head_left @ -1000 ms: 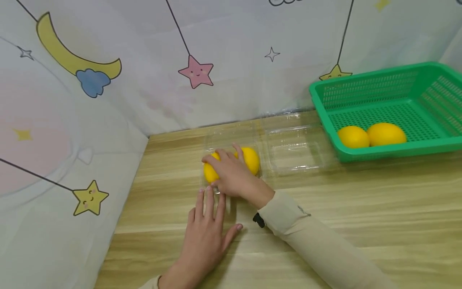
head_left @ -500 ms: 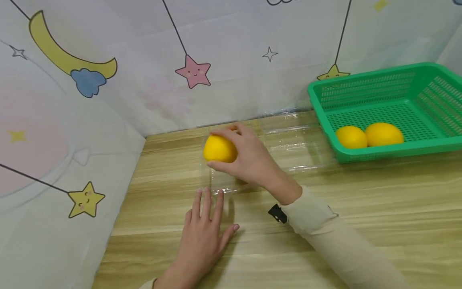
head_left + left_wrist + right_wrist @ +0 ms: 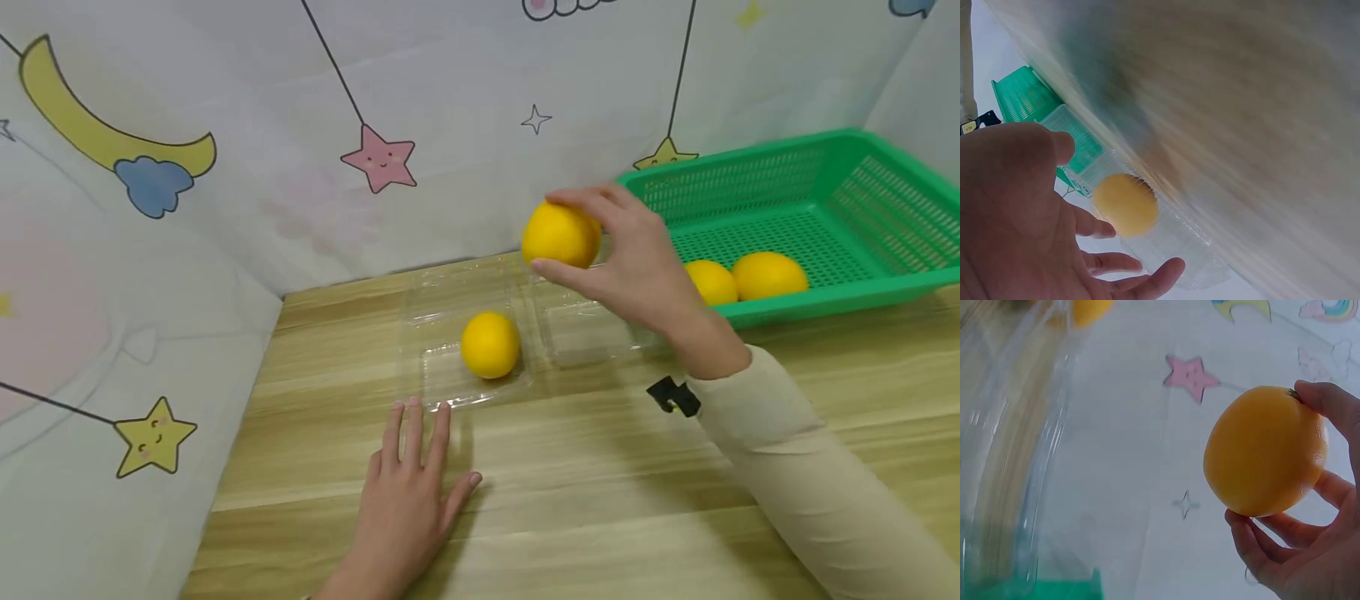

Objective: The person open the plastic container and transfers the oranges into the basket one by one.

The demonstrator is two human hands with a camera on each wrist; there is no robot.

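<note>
My right hand (image 3: 641, 262) grips a yellow-orange orange (image 3: 558, 236) between thumb and fingers, held up above the clear plastic boxes. In the right wrist view a small green stem mark shows on this orange (image 3: 1266, 450), near the thumb tip. A second orange (image 3: 491, 345) sits in the right part of the left clear plastic box (image 3: 442, 375), whose lid lies open toward the wall. My left hand (image 3: 405, 504) lies on the table with fingers spread, fingertips right at the box's front edge. The left wrist view shows the boxed orange (image 3: 1125, 205) beyond those fingers.
A second open clear box (image 3: 581, 337) stands to the right, partly behind my right hand. Next to it, a green basket (image 3: 862, 293) holds two more oranges (image 3: 770, 275). A printed cloth wall (image 3: 450, 208) borders the wooden table (image 3: 570, 500) at the back and left.
My right hand has lifted one orange out of the left box and carried it up and to the right. The other orange stays in the box. My left hand keeps its place.
</note>
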